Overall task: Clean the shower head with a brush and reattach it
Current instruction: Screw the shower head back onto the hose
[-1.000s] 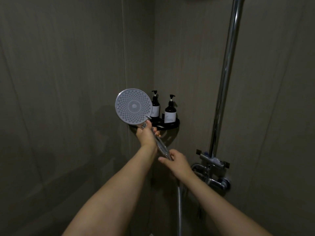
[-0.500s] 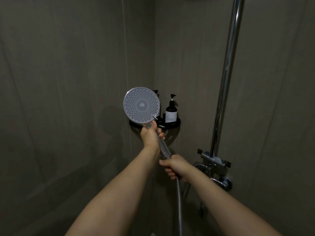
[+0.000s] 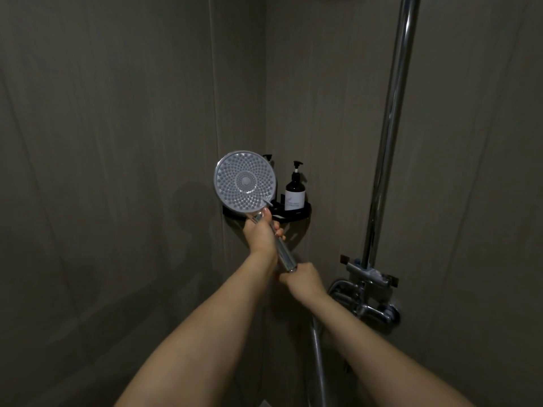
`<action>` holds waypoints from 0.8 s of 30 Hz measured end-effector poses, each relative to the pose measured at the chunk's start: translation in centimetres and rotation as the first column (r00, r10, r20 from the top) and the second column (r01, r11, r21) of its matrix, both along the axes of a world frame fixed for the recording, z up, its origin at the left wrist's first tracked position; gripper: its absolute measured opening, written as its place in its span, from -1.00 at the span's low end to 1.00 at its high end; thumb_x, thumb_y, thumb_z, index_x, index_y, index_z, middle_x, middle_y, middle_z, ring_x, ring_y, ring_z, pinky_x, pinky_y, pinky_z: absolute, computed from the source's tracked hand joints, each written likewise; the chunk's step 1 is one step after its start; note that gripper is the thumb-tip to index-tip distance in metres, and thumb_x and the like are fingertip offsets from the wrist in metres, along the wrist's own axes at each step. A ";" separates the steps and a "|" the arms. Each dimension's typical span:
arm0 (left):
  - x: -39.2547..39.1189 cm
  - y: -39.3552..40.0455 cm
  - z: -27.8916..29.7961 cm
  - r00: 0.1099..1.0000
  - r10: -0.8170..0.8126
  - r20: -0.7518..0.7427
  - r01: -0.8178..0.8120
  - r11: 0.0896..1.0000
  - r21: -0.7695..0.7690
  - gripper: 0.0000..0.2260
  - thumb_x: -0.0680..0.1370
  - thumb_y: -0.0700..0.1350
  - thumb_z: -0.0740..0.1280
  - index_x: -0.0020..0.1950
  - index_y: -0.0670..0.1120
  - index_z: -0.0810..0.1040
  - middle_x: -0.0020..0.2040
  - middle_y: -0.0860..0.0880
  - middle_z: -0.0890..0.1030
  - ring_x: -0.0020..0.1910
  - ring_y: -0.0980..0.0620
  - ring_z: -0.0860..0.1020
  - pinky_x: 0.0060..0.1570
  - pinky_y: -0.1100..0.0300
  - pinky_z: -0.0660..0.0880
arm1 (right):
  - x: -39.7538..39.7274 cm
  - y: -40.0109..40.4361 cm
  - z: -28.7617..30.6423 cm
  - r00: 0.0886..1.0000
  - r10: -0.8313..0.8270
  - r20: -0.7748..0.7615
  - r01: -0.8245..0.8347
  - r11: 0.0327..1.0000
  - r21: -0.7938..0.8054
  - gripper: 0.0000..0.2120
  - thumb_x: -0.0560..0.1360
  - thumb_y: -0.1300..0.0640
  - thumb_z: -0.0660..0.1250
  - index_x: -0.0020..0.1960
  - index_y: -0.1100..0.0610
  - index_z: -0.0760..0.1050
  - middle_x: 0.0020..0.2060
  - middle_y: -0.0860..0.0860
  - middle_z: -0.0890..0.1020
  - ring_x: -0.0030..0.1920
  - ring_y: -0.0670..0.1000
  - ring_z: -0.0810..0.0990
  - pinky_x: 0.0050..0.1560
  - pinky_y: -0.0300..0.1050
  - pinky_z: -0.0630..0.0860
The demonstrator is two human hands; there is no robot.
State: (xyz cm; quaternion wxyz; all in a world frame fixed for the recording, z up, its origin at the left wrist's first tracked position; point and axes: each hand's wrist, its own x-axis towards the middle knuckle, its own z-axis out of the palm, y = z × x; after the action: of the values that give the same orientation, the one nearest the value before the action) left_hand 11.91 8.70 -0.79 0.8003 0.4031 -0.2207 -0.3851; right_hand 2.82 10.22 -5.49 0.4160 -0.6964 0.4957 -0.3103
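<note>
Left hand [image 3: 261, 235] steadies shower head [image 3: 245, 182] handle before shelf [image 3: 296, 212]; right hand [image 3: 301, 279] grips hose [image 3: 318, 356] joint, likely unscrewing.

shower head [image 3: 245, 182] held before corner shelf [image 3: 302, 211]; pump bottle [image 3: 295, 190] on shelf; riser pipe [image 3: 390, 127] to the right.

The shower head [image 3: 245, 182] has a pale grey face dotted with rings of small nozzles around a plain central disc, and its handle [image 3: 284, 254] is shiny chrome. The hose [image 3: 318, 365] is silvery metal. The walls [image 3: 117, 142] are dull grey-brown with faint vertical streaks. The pump bottle [image 3: 295, 193] is dark brown-black with a white label, standing on a black corner shelf [image 3: 302, 211]. The riser pipe [image 3: 390, 127] and tap [image 3: 373, 301] gleam chrome.
</note>
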 end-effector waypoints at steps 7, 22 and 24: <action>-0.4 0.3 -0.8 0.999 -0.027 0.018 0.026 0.998 0.051 -0.95 0.58 -0.14 0.18 -0.07 -0.10 0.36 -0.44 -0.04 0.35 -0.59 0.11 0.30 -0.55 0.30 0.29 | -1.7 -1.1 -1.4 0.925 0.284 0.251 -0.369 0.824 0.430 -0.80 0.53 0.15 0.25 -0.26 0.08 0.32 -0.60 -0.08 0.28 -0.64 -0.14 0.19 -0.63 -0.32 0.13; 0.0 -0.3 -3.2 0.998 0.038 0.044 -0.042 0.996 0.081 -0.88 0.58 -0.13 0.21 -0.15 -0.09 0.33 -0.46 -0.05 0.31 -0.65 0.14 0.29 -0.58 0.32 0.29 | -0.4 0.2 -3.2 0.987 0.145 0.074 -0.160 0.946 0.281 -0.82 0.46 0.11 0.35 -0.24 0.11 0.38 -0.52 0.00 0.34 -0.58 -0.08 0.27 -0.59 -0.25 0.23; 0.1 -0.3 -4.3 0.999 0.013 0.049 -0.017 0.995 0.096 -0.86 0.58 -0.13 0.21 -0.17 -0.08 0.34 -0.46 -0.04 0.32 -0.64 0.13 0.30 -0.58 0.32 0.30 | -0.4 0.1 -4.3 0.988 0.139 0.072 -0.154 0.942 0.298 -0.82 0.46 0.11 0.34 -0.25 0.10 0.38 -0.52 -0.01 0.35 -0.59 -0.08 0.28 -0.59 -0.26 0.24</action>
State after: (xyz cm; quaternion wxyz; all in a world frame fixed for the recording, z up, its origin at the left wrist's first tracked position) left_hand 11.97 8.36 -5.09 0.7773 0.4520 -0.2179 -0.3795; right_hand 2.43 10.30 -9.82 0.5521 -0.6512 0.4737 -0.2164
